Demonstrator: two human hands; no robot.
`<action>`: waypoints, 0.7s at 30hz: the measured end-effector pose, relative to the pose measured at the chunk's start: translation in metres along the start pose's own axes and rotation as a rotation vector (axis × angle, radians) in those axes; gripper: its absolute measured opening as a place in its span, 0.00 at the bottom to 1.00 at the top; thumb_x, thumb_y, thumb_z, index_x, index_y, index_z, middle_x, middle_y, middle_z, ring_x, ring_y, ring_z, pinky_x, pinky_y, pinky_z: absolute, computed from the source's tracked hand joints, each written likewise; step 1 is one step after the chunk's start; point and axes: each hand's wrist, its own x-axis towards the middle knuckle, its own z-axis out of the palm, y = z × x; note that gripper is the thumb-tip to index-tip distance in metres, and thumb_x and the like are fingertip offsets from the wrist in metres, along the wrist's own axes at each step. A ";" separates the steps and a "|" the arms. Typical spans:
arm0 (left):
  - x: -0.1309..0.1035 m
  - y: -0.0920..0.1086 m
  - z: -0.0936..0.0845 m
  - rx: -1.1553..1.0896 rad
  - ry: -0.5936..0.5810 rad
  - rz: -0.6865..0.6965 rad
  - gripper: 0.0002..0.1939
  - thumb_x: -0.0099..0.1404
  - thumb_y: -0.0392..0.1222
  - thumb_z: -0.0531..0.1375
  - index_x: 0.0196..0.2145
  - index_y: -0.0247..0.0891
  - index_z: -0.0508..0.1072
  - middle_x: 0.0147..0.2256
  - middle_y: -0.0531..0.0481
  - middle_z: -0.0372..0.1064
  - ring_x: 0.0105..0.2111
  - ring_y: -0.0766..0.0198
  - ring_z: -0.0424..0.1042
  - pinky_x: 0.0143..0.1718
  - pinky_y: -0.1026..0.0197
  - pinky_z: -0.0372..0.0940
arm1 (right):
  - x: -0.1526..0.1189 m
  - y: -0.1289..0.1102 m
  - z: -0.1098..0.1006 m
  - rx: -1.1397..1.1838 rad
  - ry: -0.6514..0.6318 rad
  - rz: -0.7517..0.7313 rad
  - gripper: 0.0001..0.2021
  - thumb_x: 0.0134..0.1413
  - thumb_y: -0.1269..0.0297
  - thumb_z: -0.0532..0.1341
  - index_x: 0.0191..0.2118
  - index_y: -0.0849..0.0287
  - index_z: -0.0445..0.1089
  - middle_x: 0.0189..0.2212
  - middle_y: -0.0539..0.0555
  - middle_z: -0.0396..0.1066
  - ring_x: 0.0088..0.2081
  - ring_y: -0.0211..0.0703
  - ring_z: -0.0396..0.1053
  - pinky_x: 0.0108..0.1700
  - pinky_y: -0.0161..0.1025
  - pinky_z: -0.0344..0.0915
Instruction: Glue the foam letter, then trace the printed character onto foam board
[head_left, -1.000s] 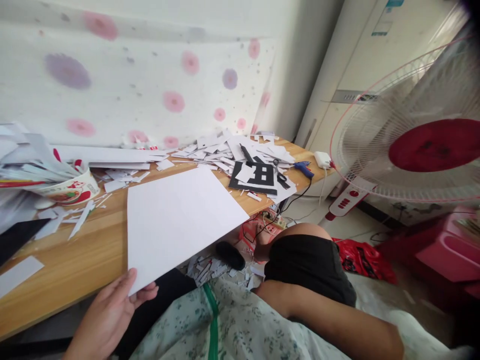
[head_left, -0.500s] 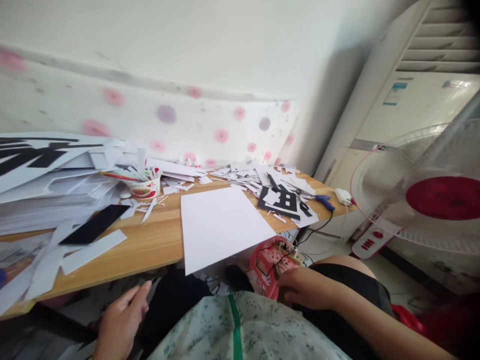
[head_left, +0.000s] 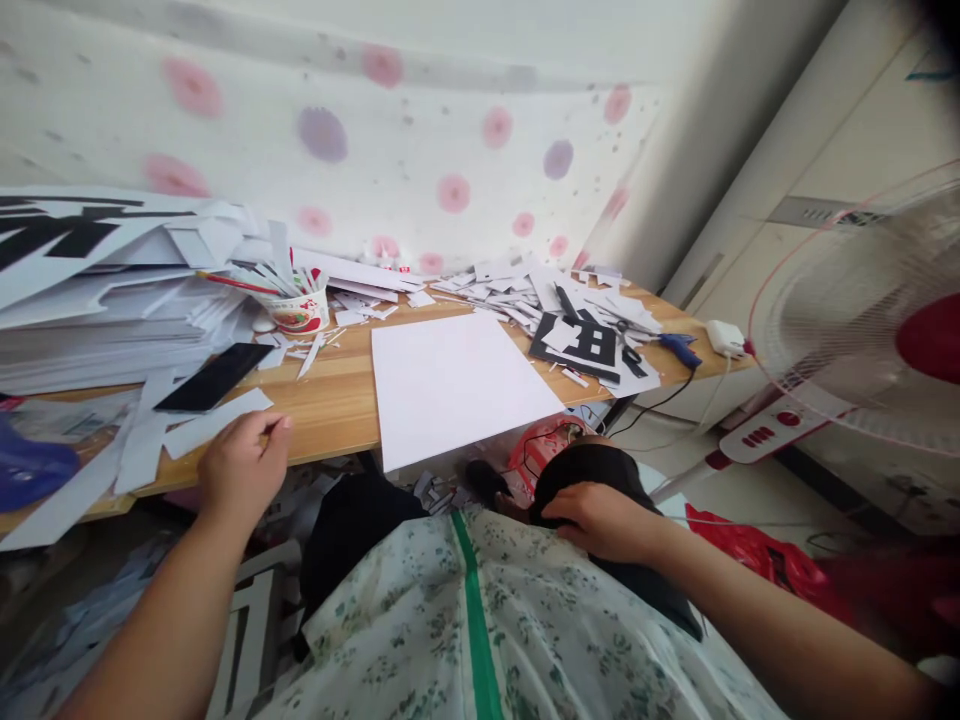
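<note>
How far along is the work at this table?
Done, apparently: cutting on the black-and-white panel, beside many white pieces. In hand: nothing shows in the left hand or right hand. Left, perhaps: the large white sheet overhanging the table edge, which looks blank and whole. The final count is unclear.

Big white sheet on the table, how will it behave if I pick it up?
The white sheet looks fairly stiff, since its front part juts past the edge of the table without visibly drooping. It is probably light for its size, being thin and flat. Pushed further outward, it might tip off, as it overhangs.
</note>
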 end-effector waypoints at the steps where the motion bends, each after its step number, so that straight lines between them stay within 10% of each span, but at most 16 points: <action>1: 0.008 -0.002 0.004 0.034 -0.018 0.041 0.19 0.67 0.51 0.48 0.42 0.36 0.70 0.42 0.47 0.69 0.47 0.54 0.66 0.51 0.52 0.59 | 0.004 0.001 0.006 -0.020 -0.009 -0.046 0.11 0.58 0.68 0.53 0.40 0.60 0.72 0.37 0.58 0.74 0.40 0.45 0.70 0.43 0.38 0.61; 7: 0.031 -0.020 0.036 0.210 -0.068 0.170 0.24 0.63 0.53 0.48 0.46 0.32 0.69 0.50 0.35 0.65 0.54 0.44 0.60 0.57 0.44 0.55 | 0.034 0.007 0.019 -0.064 0.105 -0.224 0.11 0.60 0.69 0.51 0.33 0.59 0.71 0.31 0.54 0.73 0.34 0.42 0.70 0.38 0.37 0.60; 16: 0.029 -0.022 0.035 0.379 -0.206 0.162 0.23 0.66 0.52 0.49 0.54 0.39 0.67 0.57 0.45 0.63 0.59 0.50 0.56 0.59 0.48 0.52 | 0.060 0.058 -0.042 0.201 0.776 -0.373 0.10 0.59 0.71 0.56 0.45 0.56 0.70 0.30 0.53 0.75 0.32 0.40 0.73 0.34 0.34 0.68; 21: 0.028 -0.019 0.033 0.402 -0.256 0.106 0.24 0.67 0.53 0.49 0.55 0.39 0.66 0.57 0.46 0.64 0.60 0.52 0.55 0.60 0.49 0.51 | 0.080 0.102 -0.064 0.246 0.906 -0.373 0.13 0.55 0.70 0.59 0.46 0.52 0.71 0.28 0.51 0.76 0.30 0.42 0.75 0.33 0.35 0.72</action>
